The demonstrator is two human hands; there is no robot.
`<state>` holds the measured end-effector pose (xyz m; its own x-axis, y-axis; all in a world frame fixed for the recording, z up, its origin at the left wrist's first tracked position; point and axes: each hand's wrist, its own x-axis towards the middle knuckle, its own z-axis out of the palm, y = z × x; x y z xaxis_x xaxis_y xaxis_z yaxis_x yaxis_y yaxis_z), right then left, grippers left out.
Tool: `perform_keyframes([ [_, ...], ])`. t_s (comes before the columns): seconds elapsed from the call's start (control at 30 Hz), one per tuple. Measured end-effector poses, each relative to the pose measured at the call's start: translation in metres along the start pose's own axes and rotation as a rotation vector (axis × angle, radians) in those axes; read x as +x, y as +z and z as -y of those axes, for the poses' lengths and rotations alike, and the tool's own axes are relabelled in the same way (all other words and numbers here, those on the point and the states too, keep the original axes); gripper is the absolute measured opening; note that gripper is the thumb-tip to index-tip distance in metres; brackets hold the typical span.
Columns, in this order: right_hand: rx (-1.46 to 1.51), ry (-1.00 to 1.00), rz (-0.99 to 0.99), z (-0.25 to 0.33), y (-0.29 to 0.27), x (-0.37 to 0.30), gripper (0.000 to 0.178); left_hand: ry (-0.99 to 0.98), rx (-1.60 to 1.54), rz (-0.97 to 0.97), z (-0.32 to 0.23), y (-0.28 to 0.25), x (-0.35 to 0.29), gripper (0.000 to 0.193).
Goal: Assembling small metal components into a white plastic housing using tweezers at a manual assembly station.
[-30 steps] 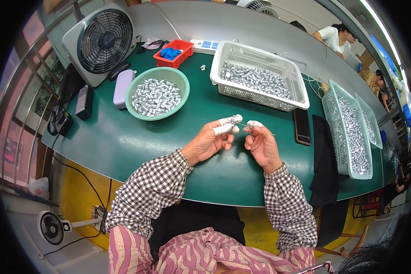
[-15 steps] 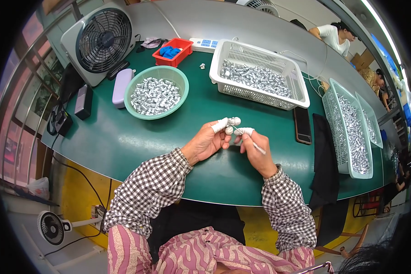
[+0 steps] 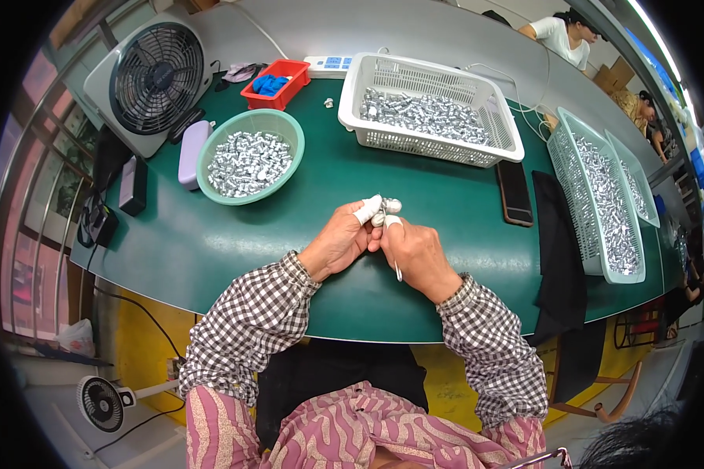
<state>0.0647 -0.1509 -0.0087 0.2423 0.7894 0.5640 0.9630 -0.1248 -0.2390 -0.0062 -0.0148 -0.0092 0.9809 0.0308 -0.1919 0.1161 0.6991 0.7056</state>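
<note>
My left hand (image 3: 343, 234), palm up and fingers curled, pinches a small silvery metal part (image 3: 382, 205) between white-wrapped fingertips. My right hand (image 3: 417, 254) meets it from the right, fingers closed round a slim metal hand tool (image 3: 399, 271). One end of the tool sticks out below the right hand; the other reaches the held part, its tip too small to make out. Both hands hover above the green tabletop (image 3: 352, 301). Beyond them to the left, a green bowl (image 3: 291, 170) holds many similar metal parts. A white basket (image 3: 430, 154) behind holds more.
Several things ring the work spot: a grey box fan (image 3: 160, 78), a lilac case (image 3: 192, 156), a red bin (image 3: 283, 95) with blue material, a power strip (image 3: 326, 66), a phone (image 3: 515, 195), black cloth (image 3: 559, 250) and a pale green basket (image 3: 632, 266). Other people sit beyond the partition.
My right hand has moved left, against my left hand, and the tool has swung from slanting to nearly upright. The whole view has shifted slightly.
</note>
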Motion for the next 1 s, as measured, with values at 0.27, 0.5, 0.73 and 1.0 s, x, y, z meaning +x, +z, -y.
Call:
perform_keyframes([
  [0.27,0.67,0.417,0.022,-0.004,-0.005,0.004,0.015,0.066,-0.125,-0.001,0.004,0.0,0.003,0.031],
  [0.5,0.388,0.194,0.079,-0.006,-0.005,0.003,0.015,0.056,-0.099,-0.064,0.002,-0.006,0.003,0.03],
  [0.73,-0.29,-0.179,0.081,-0.002,-0.019,0.001,0.02,0.087,-0.019,-0.008,0.002,-0.003,0.001,0.032],
  [1.0,0.314,0.183,-0.055,0.001,-0.013,0.0,0.019,0.022,-0.129,0.074,0.005,0.001,0.001,0.031],
])
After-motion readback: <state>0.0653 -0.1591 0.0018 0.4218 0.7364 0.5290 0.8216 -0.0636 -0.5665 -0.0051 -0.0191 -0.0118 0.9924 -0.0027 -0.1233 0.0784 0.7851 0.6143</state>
